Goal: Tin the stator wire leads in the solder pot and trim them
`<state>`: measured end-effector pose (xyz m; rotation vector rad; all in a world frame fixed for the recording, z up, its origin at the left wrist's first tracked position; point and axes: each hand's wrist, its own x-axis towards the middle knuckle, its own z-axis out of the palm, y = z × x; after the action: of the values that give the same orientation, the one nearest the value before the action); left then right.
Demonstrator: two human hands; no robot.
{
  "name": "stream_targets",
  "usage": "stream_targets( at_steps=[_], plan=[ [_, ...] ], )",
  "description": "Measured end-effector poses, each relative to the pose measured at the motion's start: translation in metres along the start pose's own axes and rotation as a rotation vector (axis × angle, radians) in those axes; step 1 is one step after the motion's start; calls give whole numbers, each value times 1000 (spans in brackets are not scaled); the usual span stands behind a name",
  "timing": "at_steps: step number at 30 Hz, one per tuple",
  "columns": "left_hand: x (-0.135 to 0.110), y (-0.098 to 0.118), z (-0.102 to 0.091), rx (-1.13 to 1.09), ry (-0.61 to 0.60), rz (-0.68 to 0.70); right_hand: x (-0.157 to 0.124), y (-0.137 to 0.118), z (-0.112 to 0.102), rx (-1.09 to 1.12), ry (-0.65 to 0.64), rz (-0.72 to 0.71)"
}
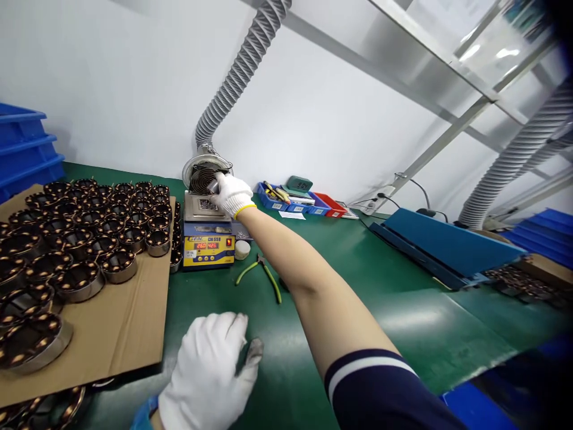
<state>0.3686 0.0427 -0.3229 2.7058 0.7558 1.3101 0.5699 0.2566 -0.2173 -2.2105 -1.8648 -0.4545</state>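
Note:
My right hand (pixel 233 194), in a white knitted glove with a yellow cuff, reaches far forward over a solder pot (pixel 208 251) with a yellow front and red digits. Its fingers are closed on a small shiny metal piece (pixel 213 187) above the pot's top plate; most of the piece is hidden. Nearer to me, my left hand (pixel 208 370) hovers low in a white glove with darkened fingertips. Its thumb stands apart from the curved fingers, and nothing shows between them. Green-handled cutters (pixel 260 261) and a small round white tub (pixel 242 250) lie beside the pot.
Rows of wound stator rings (pixel 119 263) cover a cardboard sheet (pixel 129 322) on the left. An extraction hose (pixel 244 68) hangs down behind the pot. Small blue bins (pixel 271 200) and a red bin (pixel 329 205) line the wall. A blue panel (pixel 447 245) stands at right.

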Motion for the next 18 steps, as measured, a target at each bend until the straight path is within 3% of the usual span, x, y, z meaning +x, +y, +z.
stream_targets(
  at_steps=[14,18],
  plan=[
    [0,-1,-2,28,-53,-19,1,-9,-6,-30,-36,-7],
    [1,-4,-1,55,-13,-42,-1,-4,-16,34,29,7]
  ],
)
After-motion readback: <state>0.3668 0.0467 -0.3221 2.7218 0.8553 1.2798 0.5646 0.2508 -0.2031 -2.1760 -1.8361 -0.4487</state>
